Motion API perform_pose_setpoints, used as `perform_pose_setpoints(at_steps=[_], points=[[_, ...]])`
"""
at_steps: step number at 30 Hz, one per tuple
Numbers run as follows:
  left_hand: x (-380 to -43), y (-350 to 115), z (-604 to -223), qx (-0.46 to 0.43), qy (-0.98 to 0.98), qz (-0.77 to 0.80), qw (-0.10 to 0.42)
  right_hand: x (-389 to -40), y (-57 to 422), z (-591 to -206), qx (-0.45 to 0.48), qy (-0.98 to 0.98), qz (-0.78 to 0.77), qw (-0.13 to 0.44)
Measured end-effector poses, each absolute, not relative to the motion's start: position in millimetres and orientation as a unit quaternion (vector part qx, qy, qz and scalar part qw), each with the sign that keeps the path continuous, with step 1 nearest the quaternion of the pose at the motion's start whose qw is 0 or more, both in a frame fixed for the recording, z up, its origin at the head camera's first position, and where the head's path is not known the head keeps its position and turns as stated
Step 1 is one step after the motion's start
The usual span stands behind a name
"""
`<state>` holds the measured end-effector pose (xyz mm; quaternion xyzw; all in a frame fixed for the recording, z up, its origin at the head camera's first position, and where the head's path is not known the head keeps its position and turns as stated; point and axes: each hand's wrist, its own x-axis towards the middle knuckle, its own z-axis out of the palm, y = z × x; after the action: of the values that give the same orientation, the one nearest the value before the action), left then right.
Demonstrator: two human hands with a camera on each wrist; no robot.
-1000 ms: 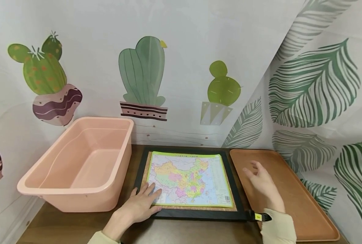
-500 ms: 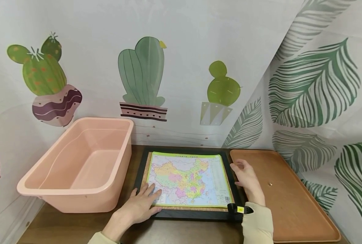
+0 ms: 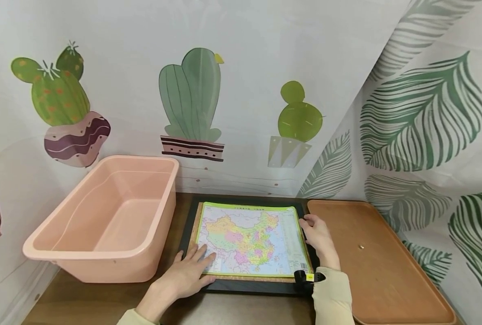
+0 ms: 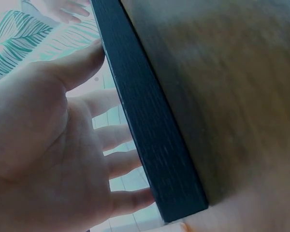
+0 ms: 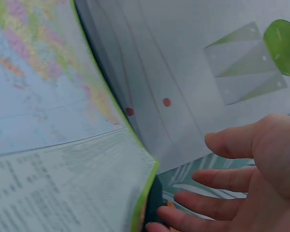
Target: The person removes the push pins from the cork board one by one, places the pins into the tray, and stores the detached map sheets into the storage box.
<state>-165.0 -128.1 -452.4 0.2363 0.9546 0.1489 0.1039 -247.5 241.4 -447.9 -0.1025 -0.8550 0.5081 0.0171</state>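
Note:
A colourful printed map of China (image 3: 241, 239) with a green border lies on a cork board (image 3: 261, 278) set in a black frame (image 3: 257, 286). My left hand (image 3: 188, 270) rests with spread fingers over the near left corner, fingertips on the map. In the left wrist view its thumb and fingers lie along the frame's edge (image 4: 145, 116). My right hand (image 3: 320, 237) is at the board's right side, fingertips right at the map's edge. The right wrist view shows its fingers (image 5: 222, 179) loosely extended beside the map's corner, thumb apart, nothing between them.
A pink plastic basin (image 3: 103, 255) stands left of the board. To the right is a brown tray (image 3: 391, 275) with a tiny shiny thing (image 3: 361, 247) on it. Behind the wooden table (image 3: 265, 309) hangs a cloth (image 3: 249, 90) printed with cacti and leaves.
My right hand has moved left from over the brown tray to the map's right edge, uncovering the tiny shiny thing. My left hand has stayed in place.

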Motion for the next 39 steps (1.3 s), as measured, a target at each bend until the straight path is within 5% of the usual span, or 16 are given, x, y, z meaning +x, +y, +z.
perform_pose_setpoints(at_steps=[39], points=[[-164.6, -128.5, -454.3, 0.228, 0.958, 0.146, 0.099, -261.1, 248.7, -456.3, -0.101, -0.828, 0.551, -0.019]])
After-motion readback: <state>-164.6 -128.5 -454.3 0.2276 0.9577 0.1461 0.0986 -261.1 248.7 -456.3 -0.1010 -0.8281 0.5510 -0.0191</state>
